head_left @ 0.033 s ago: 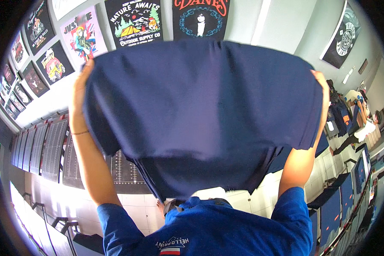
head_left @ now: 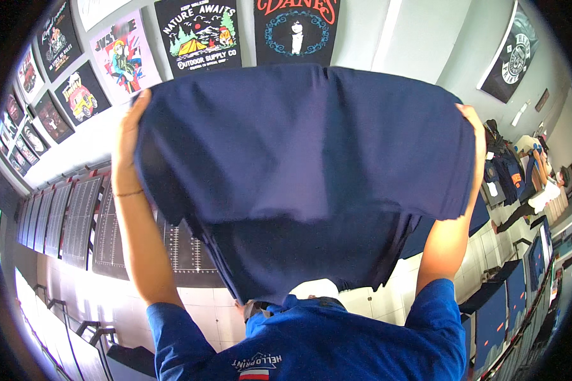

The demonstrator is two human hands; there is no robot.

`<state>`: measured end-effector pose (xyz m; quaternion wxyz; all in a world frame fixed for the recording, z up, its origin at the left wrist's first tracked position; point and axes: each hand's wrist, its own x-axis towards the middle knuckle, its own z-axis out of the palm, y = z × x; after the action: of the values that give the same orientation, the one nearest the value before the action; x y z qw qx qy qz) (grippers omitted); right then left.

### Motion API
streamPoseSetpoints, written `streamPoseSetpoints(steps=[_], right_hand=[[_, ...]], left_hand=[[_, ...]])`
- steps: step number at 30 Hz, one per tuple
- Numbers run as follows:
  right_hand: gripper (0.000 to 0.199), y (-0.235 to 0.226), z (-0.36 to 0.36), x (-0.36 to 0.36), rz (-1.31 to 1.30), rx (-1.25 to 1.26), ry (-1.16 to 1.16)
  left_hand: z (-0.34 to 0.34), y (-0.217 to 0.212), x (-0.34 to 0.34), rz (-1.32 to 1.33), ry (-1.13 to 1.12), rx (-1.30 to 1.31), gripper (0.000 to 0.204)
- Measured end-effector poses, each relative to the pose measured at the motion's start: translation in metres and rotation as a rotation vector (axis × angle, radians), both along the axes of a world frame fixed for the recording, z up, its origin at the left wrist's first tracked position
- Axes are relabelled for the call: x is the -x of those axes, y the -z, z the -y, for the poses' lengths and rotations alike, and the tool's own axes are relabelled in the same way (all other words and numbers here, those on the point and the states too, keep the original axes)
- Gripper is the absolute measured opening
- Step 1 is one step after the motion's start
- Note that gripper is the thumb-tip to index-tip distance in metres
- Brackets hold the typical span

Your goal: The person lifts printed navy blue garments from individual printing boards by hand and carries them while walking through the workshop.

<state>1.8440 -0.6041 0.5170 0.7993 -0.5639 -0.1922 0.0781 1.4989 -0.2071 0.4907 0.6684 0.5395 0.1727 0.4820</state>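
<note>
While the navy T-shirt (head_left: 299, 146) stays spread aloft, unmoved, left hand (head_left: 130, 124) and right hand (head_left: 475, 127) grip its side edges, fingers pinching cloth.

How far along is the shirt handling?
Done: navy T-shirt is off any surface and spread wide. In hand: left hand and right hand grip its upper corners, holding it up before the posters. Left: it is not folded, and its lower part hangs loose.

A shirt (head_left: 299, 165) hangs spread between the left hand (head_left: 132, 120) and right hand (head_left: 475, 130), in front of wall posters (head_left: 197, 35).
</note>
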Motion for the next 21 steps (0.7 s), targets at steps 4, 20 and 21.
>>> streamPoseSetpoints(steps=[4,20,21], right_hand=[[0.027,-0.009,0.016,-0.044,-0.16,0.075,-0.1],[0.023,0.339,0.167,-0.031,-0.451,0.615,-0.228],[0.029,0.379,0.174,-0.027,-0.584,0.572,-0.273]], left_hand=[[0.033,-0.002,-0.058,0.085,0.132,0.086,0.024],[0.22,0.315,0.027,-0.564,0.041,0.646,0.041],[0.229,0.362,0.034,-0.513,0.048,0.761,0.038]])
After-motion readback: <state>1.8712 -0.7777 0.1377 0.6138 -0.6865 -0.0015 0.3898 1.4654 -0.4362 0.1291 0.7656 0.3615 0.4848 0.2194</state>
